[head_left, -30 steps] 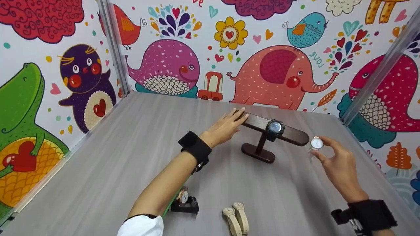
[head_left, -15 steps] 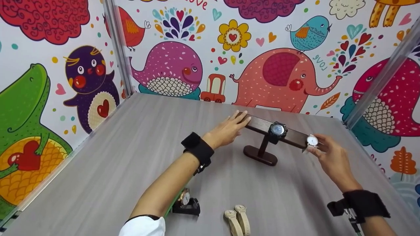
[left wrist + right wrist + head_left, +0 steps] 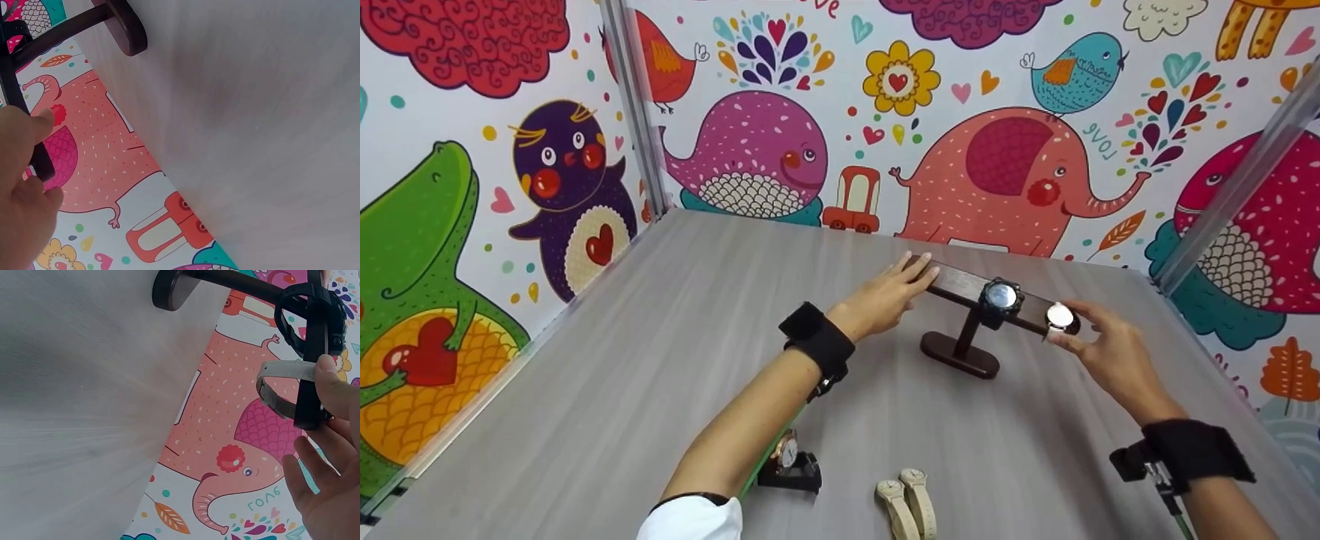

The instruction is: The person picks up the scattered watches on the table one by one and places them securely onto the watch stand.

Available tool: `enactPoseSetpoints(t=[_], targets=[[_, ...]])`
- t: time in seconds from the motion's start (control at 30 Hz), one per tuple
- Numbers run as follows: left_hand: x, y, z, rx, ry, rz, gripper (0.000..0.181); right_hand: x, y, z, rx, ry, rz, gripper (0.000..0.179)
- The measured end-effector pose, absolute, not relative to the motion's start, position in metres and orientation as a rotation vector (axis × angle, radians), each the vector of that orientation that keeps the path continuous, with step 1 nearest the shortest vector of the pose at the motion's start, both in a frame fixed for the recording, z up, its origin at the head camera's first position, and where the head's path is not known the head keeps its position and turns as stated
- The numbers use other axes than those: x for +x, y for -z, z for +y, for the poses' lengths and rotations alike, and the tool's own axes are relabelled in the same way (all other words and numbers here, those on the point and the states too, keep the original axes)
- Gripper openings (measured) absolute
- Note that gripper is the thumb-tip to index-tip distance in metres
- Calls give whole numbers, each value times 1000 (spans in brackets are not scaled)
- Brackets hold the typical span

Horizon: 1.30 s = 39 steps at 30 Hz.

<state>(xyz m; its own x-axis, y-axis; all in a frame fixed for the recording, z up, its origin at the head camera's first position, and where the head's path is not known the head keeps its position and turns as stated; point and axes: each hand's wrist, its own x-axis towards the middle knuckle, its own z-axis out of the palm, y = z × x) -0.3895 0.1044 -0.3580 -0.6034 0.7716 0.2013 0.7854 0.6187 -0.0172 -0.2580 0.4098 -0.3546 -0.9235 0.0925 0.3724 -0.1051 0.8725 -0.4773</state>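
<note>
A dark wooden T-shaped watch stand (image 3: 958,355) stands on the table. My left hand (image 3: 877,304) holds the left end of its bar; in the left wrist view, thumb and fingers lie on either side of the bar (image 3: 42,163). Around the middle of the bar sits a black watch (image 3: 1000,296). My right hand (image 3: 1117,360) pinches a white-faced watch (image 3: 1060,318) at the bar's right end. In the right wrist view its pale strap (image 3: 287,370) loops around the bar and hangs below it, with the thumb on the strap; some fingertips are hidden behind the bar.
Two beige watches (image 3: 894,502) lie side by side near the front edge. Left of them, a watch with a rose-gold case (image 3: 787,451) sits on a small black holder (image 3: 802,480), partly behind the left forearm. Patterned walls (image 3: 750,150) stand behind the table.
My right hand has moved left, bringing the white-faced watch from beside the bar's right end onto it. The left hand has stayed on the bar.
</note>
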Motion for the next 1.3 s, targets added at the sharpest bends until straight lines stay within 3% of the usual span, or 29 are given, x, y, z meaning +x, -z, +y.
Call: enactPoseSetpoints(t=[0.6, 0.83, 1.07, 1.3], targets=[[-385, 356, 108, -1257, 36, -2679, 65, -279, 354, 386, 120, -639, -2615, 56], [-382, 354, 105, -1230, 44, -2697, 66, -274, 354, 375, 167, -631, -2571, 68], [-355, 348, 105, -1284, 178, -2667, 60, -245, 347, 345, 316, -550, -2446, 77], [-305, 352, 91, -1367, 336, -2670, 60, -210, 355, 314, 635, -449, -2365, 72]])
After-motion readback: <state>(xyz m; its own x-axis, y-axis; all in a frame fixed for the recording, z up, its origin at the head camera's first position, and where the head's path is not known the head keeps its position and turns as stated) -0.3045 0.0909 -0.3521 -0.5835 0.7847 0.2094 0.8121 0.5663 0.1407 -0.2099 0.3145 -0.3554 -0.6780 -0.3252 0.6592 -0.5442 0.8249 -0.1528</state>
